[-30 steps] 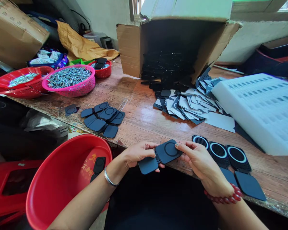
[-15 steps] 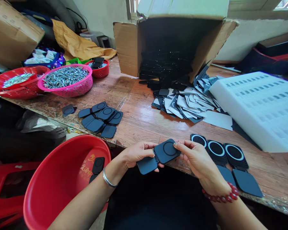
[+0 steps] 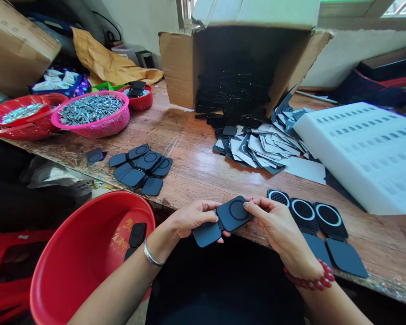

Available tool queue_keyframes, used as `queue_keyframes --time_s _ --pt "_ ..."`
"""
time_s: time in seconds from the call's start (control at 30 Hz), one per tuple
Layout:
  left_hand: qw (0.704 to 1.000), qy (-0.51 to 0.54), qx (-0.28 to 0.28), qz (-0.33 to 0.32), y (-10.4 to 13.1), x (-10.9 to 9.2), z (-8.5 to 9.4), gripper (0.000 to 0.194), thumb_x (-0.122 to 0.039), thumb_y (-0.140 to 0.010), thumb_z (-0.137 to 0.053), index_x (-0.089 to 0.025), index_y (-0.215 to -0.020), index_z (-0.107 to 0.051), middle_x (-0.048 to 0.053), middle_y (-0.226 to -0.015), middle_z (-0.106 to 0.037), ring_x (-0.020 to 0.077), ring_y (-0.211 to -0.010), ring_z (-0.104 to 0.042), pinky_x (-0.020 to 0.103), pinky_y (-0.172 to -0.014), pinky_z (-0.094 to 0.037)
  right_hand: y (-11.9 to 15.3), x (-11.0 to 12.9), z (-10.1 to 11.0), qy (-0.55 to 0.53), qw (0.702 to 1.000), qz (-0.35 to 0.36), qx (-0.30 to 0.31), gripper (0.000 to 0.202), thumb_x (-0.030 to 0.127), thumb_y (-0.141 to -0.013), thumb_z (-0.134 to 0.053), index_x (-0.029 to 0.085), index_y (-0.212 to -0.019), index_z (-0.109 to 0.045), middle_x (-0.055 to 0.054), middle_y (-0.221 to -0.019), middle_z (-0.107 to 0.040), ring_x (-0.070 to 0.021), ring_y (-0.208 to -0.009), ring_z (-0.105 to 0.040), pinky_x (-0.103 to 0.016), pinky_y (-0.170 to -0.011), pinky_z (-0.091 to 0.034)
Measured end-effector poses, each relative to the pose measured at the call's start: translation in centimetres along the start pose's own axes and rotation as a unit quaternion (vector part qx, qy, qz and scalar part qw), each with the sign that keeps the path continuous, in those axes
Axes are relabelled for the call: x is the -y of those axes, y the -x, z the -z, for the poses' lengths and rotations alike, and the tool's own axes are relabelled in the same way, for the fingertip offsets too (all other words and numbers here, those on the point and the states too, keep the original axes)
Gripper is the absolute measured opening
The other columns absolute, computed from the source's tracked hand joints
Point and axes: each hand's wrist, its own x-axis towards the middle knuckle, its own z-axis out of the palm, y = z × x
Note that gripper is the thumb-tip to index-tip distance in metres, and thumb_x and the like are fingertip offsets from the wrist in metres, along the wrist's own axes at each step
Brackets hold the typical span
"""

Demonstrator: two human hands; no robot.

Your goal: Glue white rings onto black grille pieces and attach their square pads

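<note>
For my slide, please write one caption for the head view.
Left hand and right hand hold a flat black piece of two joined, rounded panels.

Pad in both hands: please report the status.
Left hand gripping pad near hinge; right hand on ringed half. Pad unfolded. Fingers cover part of it.

left fingers (image 3: 209, 205): partly behind hinged pad (image 3: 236, 214) | foam block (image 3: 362, 153): cropped right | carton (image 3: 178, 67): dark inside, perhaps sheets (image 3: 233, 92)

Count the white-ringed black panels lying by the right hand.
3, side by side on the table: the left panel, partly hidden by the right hand; the middle panel; and the right panel. More could be hidden behind that hand.
</note>
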Motion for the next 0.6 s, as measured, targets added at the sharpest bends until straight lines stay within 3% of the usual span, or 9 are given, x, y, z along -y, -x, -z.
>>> queue_keyframes --time_s 0.17,0.3,0.37,0.47,0.6 --pt "0.999 -0.013 -0.036 -0.005 0.0 0.1 -0.3 0.041 -0.03 -0.083 -0.067 -0.013 -0.121 -0.065 0.01 -0.081 -0.073 0.0181 -0.069 -0.071 0.029 -0.063 -0.06 0.1 -0.2 0.2 0.064 0.996 0.059 -0.015 0.031 0.046 -0.065 -0.078 0.017 -0.066 -0.069 -0.011 -0.097 -0.071 -0.0213 -0.079 -0.063 -0.034 -0.07 -0.05" --pt "0.996 -0.034 -0.076 -0.024 0.2 -0.2 -1.0 0.045 -0.03 -0.08 -0.068 -0.013 -0.121 -0.066 0.009 -0.078 -0.073 0.0174 -0.069 -0.07 0.027 -0.059 -0.06 0.3 -0.4 0.1 0.128 0.979 0.154 -0.043 0.025 0.043 -0.07 -0.075 0.019 -0.063 -0.069 -0.01 -0.098 -0.069 -0.0232 -0.09 -0.063 -0.034 -0.076 -0.052" --pt "0.994 -0.045 -0.095 -0.033 0.2 -0.4 -1.3 0.047 -0.029 -0.078 -0.069 -0.013 -0.121 -0.067 0.008 -0.078 -0.073 0.0168 -0.067 -0.069 0.025 -0.057 -0.059 0.5 -0.5 -0.1 0.139 0.969 0.196 -0.061 0.024 0.042 -0.073 -0.073 0.02 -0.064 -0.069 -0.009 -0.098 -0.066 -0.0222 -0.09 -0.063 -0.031 -0.072 -0.053" --pt "0.99 -0.063 -0.117 -0.046 0.4 -0.5 -1.7 0.049 -0.029 -0.076 -0.069 -0.015 -0.123 -0.067 0.007 -0.079 -0.072 0.0151 -0.065 -0.068 0.024 -0.056 -0.059 0.8 -0.8 -0.3 0.133 0.961 0.231 -0.074 0.023 0.04 -0.076 -0.073 0.02 -0.066 -0.07 -0.009 -0.097 -0.063 -0.0211 -0.087 -0.063 -0.028 -0.064 -0.055" --pt "0.985 -0.099 -0.123 -0.069 0.5 -0.6 -2.0 0.05 -0.031 -0.077 -0.068 -0.016 -0.125 -0.067 0.007 -0.08 -0.072 0.0135 -0.064 -0.066 0.023 -0.056 -0.058 0.9 -1.3 -0.3 0.143 0.949 0.269 -0.084 0.016 0.035 -0.079 -0.073 0.02 -0.072 -0.07 -0.009 -0.1 -0.062 -0.0221 -0.095 -0.062 -0.03 -0.073 -0.056"
